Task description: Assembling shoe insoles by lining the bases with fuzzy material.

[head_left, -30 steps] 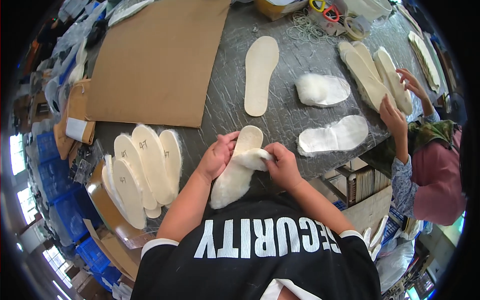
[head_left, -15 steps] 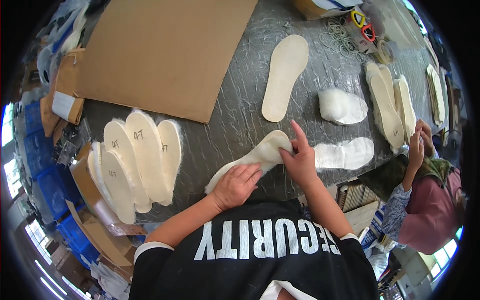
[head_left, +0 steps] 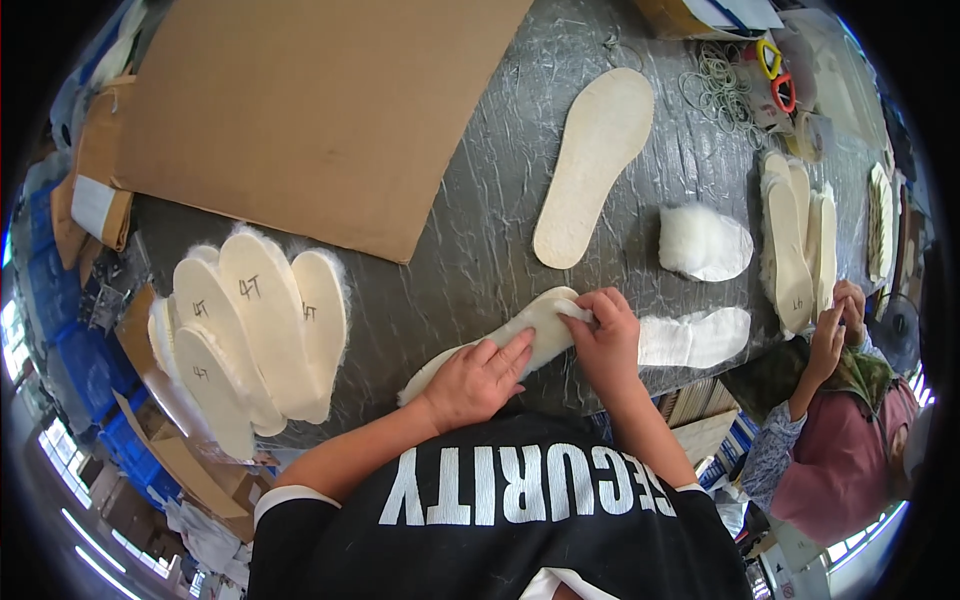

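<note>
A cream insole (head_left: 541, 318) lies slantwise on the table in front of me, a white layer over part of it. My left hand (head_left: 477, 383) rests flat on its middle, fingers stretched out and holding nothing. At the insole's upper right end, my right hand (head_left: 606, 335) pinches a raised white edge of that layer between thumb and fingers. A white padded strip (head_left: 697, 337) lies just right of this hand. Beyond it sits a folded fluffy white piece (head_left: 705, 243). A larger bare cream insole (head_left: 596, 165) lies farther off.
Several fleece-edged insoles (head_left: 258, 315) fan out at left, below a large cardboard sheet (head_left: 320, 120). More insoles (head_left: 790, 250) lie at right, near a co-worker's hands (head_left: 835, 325). Rubber bands (head_left: 722, 92) and scissors with yellow and red handles (head_left: 783, 93) are at the far right.
My right hand's raised index finger has come down, and the fingers now pinch the white edge. The whole view has shifted slightly.
</note>
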A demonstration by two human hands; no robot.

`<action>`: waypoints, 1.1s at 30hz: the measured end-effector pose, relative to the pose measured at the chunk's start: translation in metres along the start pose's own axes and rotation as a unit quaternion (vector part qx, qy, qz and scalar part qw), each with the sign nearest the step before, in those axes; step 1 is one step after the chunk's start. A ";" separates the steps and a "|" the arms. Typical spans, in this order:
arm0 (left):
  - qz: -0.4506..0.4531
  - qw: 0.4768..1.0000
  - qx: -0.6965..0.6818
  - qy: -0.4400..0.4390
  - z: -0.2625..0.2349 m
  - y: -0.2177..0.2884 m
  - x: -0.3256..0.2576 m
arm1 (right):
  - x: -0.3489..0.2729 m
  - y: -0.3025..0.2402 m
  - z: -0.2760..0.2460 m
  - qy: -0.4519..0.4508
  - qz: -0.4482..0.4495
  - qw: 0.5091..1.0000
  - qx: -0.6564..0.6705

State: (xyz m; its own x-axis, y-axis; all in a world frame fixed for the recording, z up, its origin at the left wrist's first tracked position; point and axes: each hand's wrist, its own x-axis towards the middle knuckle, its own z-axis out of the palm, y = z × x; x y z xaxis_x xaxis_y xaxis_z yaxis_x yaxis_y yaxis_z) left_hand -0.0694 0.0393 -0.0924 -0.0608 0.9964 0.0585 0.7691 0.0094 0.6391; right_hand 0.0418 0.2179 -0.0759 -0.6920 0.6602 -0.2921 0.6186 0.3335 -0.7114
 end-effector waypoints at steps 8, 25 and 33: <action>-0.002 1.000 0.019 -0.004 0.005 -0.003 0.000 | 0.002 0.000 0.002 0.006 0.011 1.000 -0.002; -0.002 0.993 0.111 -0.034 0.009 0.001 0.009 | 0.006 0.003 0.009 0.036 -0.021 0.999 -0.015; -0.008 0.991 0.108 -0.081 0.000 0.003 0.013 | 0.002 0.000 -0.003 0.021 0.058 0.996 0.070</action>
State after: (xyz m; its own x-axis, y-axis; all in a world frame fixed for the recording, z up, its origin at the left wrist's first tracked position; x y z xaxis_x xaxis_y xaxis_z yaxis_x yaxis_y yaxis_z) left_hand -0.0681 0.0518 -0.0901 0.0149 0.9963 -0.0849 0.8877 0.0259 0.4597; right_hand 0.0420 0.2213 -0.0744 -0.6012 0.7170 -0.3527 0.6334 0.1585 -0.7575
